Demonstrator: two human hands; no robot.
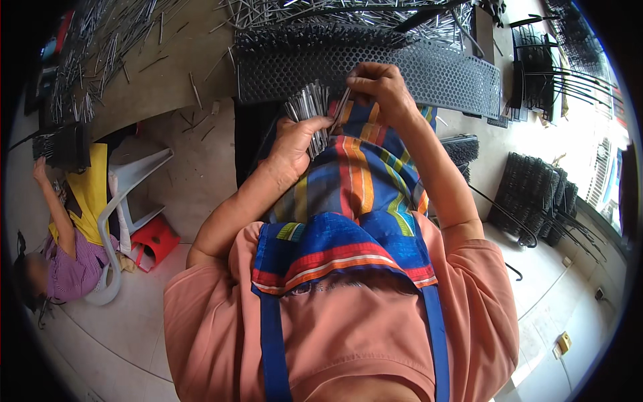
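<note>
My left hand (293, 142) is wrapped round a bundle of thin silvery metal rods (308, 102) above my lap, the rods fanning out at their upper ends. To its right, my right hand (383, 88) pinches a thin rod (343, 106) between thumb and fingers; whether it is one rod or two I cannot tell. Just beyond both hands lies a long dark perforated panel (435, 77), full of small round holes. Along its far side, many rods (308, 41) stand in a dense dark row. A striped apron (358, 174) covers my lap.
Loose rods (348, 19) are heaped and scattered over the table (157, 74) beyond the panel. At left, another person (74, 261) sits on a white chair (114, 214) by a red stool (155, 242). Stacked black racks (532, 194) with long hooked rods stand on the floor at right.
</note>
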